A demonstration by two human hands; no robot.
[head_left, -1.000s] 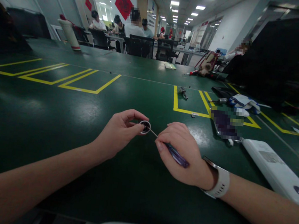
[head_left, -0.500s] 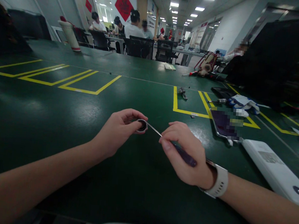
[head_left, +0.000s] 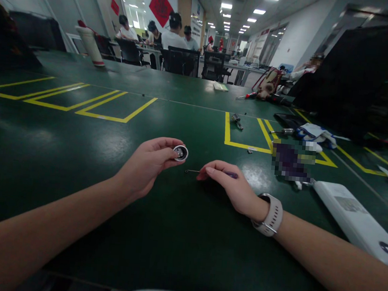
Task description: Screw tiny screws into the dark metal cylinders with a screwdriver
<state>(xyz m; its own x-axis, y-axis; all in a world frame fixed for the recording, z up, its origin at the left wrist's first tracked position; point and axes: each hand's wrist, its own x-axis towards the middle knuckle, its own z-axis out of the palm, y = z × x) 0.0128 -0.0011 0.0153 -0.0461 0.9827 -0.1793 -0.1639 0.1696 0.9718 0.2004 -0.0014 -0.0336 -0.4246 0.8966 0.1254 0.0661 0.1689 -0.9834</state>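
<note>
Between the thumb and fingers of my left hand point(head_left: 146, 164) is a small round metal cup-shaped part point(head_left: 180, 153). Its hollow side faces me, with a dark inner wall and small shiny bits that I cannot make out. My right hand point(head_left: 236, 190), wearing a pale watch, is closed around a screwdriver point(head_left: 232, 175) with a dark purple handle. The thin shaft lies nearly level, low over the table, and points left. Its tip is apart from the cup-shaped part, below and to the right of it.
A metal fitting point(head_left: 237, 121) lies inside yellow tape point(head_left: 228, 130), with a tiny piece point(head_left: 249, 151) in front. To the right are a white power bank point(head_left: 354, 218), a cloth point(head_left: 316, 134) and a blurred phone-like slab point(head_left: 289, 163). People sit at tables behind.
The screwdriver tip has come away from the cup-shaped part, and my right hand has lowered and turned the tool level. My left hand has shifted slightly left, tilting the hollow side toward me.
</note>
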